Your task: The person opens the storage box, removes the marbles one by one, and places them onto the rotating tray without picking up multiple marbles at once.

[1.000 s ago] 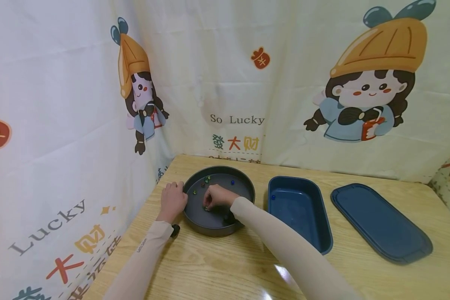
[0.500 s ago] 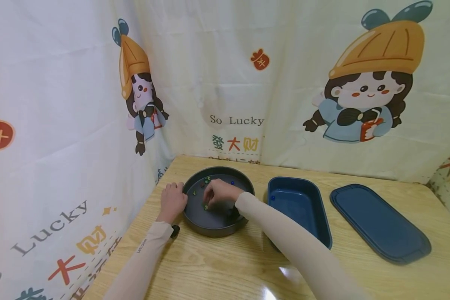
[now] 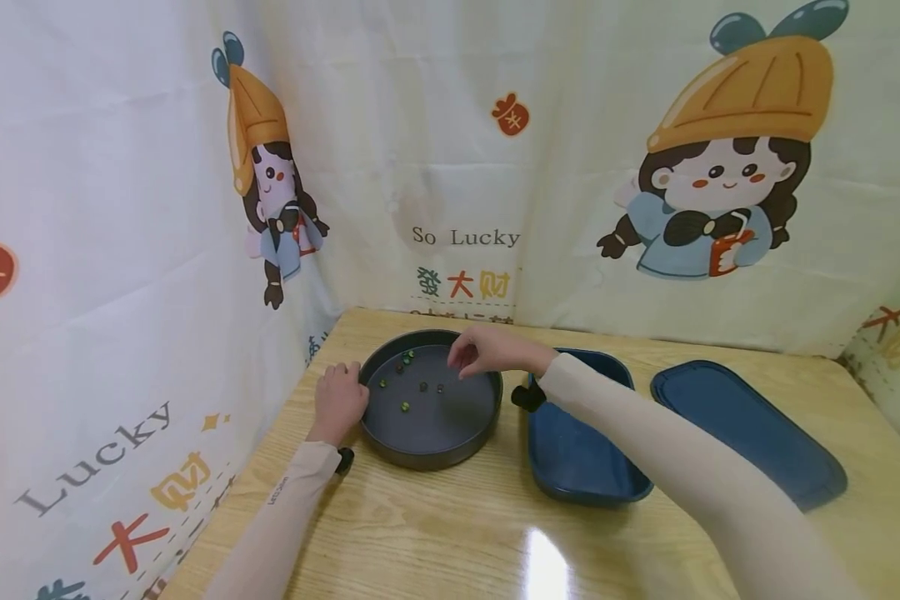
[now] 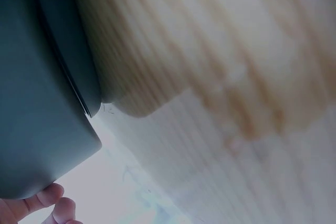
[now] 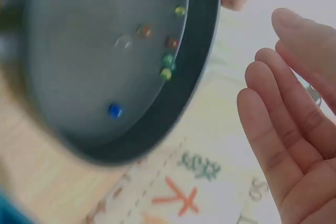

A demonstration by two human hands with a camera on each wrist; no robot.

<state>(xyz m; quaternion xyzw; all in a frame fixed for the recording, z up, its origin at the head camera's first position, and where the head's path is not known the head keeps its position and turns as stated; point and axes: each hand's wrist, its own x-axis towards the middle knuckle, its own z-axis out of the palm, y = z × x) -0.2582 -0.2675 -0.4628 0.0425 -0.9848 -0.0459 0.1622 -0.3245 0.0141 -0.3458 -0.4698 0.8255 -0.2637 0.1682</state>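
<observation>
My left hand [image 3: 341,402] grips the left rim of a round dark grey pan [image 3: 450,450], its fingertips also showing at the pan's wall in the left wrist view. Several small glass marbles lie in the pan, among them a yellow-green marble [image 3: 405,407] and a blue marble [image 5: 115,110]. Over the pan's right side hovers my right hand [image 3: 491,348], fingers [image 5: 257,108] loosely extended. A grey-green patch shows between its thumb and palm; I cannot tell whether it is a marble or the curtain. The blue marble is hidden behind this hand in the head view.
Right of the pan stands a deep blue rectangular box [image 3: 585,497], partly covered by my right forearm. A flat blue lid [image 3: 757,425] lies farther right on the wooden table [image 3: 435,533]. A printed curtain [image 3: 570,192] hangs behind and to the left.
My right hand has risen from the yellow-green marble and moved right, uncovering marbles mid-pan and covering the blue one. My forearm now crosses the box. The left hand stays on the rim.
</observation>
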